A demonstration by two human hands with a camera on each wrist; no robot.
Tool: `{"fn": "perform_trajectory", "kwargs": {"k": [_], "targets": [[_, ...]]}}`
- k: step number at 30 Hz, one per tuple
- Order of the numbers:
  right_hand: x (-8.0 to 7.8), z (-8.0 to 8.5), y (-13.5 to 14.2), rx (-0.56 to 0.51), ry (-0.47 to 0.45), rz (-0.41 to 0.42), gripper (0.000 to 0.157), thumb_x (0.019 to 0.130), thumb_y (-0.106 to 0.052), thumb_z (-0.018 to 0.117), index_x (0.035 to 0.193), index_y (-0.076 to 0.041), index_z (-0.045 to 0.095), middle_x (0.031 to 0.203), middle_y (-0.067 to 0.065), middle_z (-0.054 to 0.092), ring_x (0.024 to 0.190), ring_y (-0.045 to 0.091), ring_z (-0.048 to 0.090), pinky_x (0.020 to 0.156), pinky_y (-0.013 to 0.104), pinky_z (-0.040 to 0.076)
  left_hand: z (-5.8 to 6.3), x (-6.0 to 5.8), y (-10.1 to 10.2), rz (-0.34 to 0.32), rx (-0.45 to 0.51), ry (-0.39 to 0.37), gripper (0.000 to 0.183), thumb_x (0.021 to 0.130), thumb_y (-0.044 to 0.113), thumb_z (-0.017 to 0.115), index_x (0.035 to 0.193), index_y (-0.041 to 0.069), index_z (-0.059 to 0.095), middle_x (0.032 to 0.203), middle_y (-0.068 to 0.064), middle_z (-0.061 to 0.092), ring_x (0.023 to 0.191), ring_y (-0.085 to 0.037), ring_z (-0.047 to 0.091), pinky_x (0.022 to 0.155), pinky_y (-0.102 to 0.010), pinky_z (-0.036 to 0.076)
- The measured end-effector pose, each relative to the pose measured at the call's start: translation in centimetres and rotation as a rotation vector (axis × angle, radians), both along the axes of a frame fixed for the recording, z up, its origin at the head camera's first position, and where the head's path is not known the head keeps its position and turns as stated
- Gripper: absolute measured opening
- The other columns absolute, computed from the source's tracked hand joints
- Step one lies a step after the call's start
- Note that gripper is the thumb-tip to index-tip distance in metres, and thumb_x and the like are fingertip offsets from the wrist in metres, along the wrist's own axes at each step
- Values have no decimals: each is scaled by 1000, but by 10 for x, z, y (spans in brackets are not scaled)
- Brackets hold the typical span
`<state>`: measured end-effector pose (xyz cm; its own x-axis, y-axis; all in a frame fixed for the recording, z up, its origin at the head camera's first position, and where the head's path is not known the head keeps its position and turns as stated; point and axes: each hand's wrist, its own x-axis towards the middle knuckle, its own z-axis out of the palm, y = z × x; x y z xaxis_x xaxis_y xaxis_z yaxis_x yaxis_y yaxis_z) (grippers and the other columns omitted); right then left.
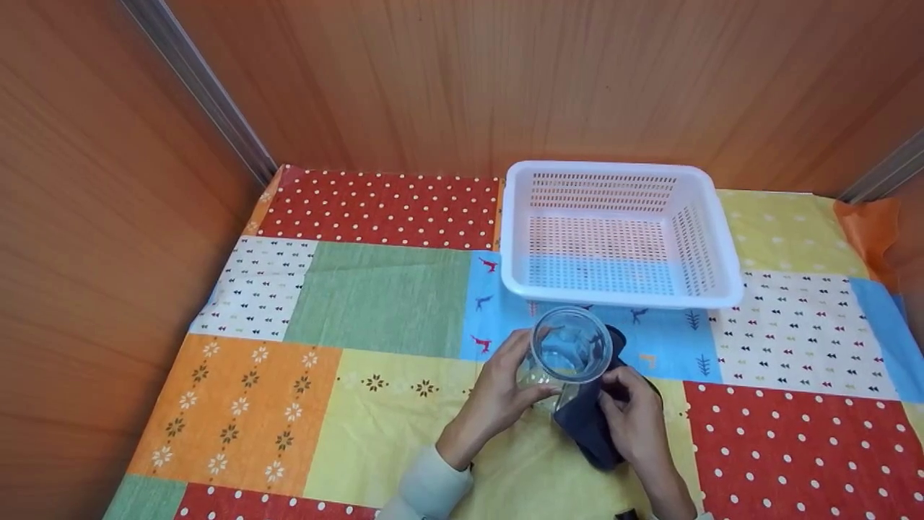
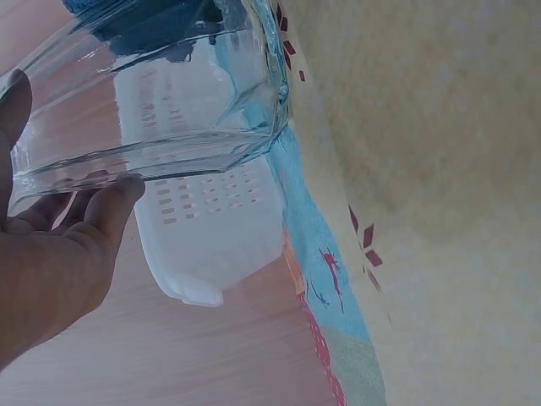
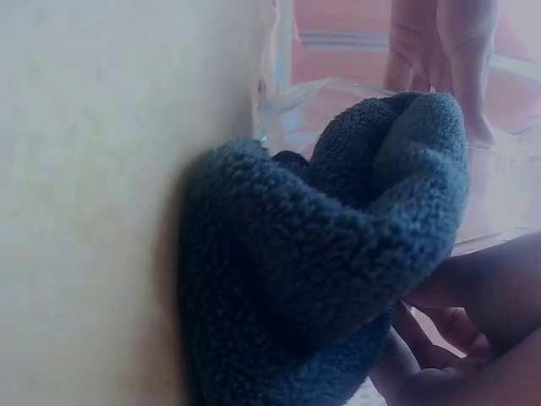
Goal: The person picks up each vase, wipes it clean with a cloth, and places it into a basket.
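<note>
A clear glass jar [image 1: 570, 347] with a round open mouth is tilted above the patchwork cloth, its mouth toward the head camera. My left hand [image 1: 502, 386] grips it from the left, with the thumb [image 2: 14, 106] on one side and the fingers on the other. On the jar's right side, my right hand [image 1: 635, 412] pinches a dark, fluffy cleaning cloth [image 3: 313, 245] against the glass. Part of this cloth hangs down below the jar. In the left wrist view the dark cloth [image 2: 161, 25] shows behind the glass wall.
A white perforated plastic basket [image 1: 621, 292] stands just beyond the jar. Under everything lies a patchwork tablecloth [image 1: 390, 296]. Wood-grain panels [image 1: 433, 87] enclose the back and sides. A small dark object [image 1: 626, 514] pokes in at the bottom edge by the right wrist.
</note>
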<state>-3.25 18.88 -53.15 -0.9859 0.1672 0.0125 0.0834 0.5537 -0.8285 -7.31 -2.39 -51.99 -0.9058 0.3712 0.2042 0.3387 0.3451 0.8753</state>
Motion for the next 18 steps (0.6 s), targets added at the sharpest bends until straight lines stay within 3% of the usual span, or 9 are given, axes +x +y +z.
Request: {"fn": "perform_trajectory", "kwargs": {"k": [6, 10, 14, 18], "targets": [[2, 15, -5, -59, -14, -10, 18, 93, 17, 66, 102, 2, 69, 109, 16, 67, 106, 30, 67, 91, 44, 62, 1, 0, 0, -1, -3, -16, 80, 85, 10, 89, 155, 14, 51, 146, -11, 59, 135, -20, 56, 114, -42, 48], [4, 25, -7, -78, 55, -7, 17, 92, 17, 67, 100, 2, 70, 106, 13, 66, 105, 25, 69, 89, 37, 63, 0, 1, 0, 3, -12, -4, 79, 85, 12, 89, 154, 13, 52, 145, -11, 59, 134, -20, 57, 114, -43, 48], [4, 26, -7, -89, 65, -3, 17, 93, 16, 68, 100, 1, 70, 106, 11, 66, 105, 21, 69, 90, 33, 62, 0, 0, 0, -4, -11, -1, 78, 85, 13, 89, 154, 13, 52, 145, -11, 59, 135, -20, 56, 115, -43, 47], [4, 22, -5, -93, 45, 2, 16, 94, 15, 67, 102, 2, 69, 108, 14, 65, 110, 27, 69, 92, 38, 61, 0, 0, 0, -6, -7, -4, 78, 86, 12, 88, 154, 13, 52, 146, -11, 59, 135, -21, 56, 115, -44, 47]]}}
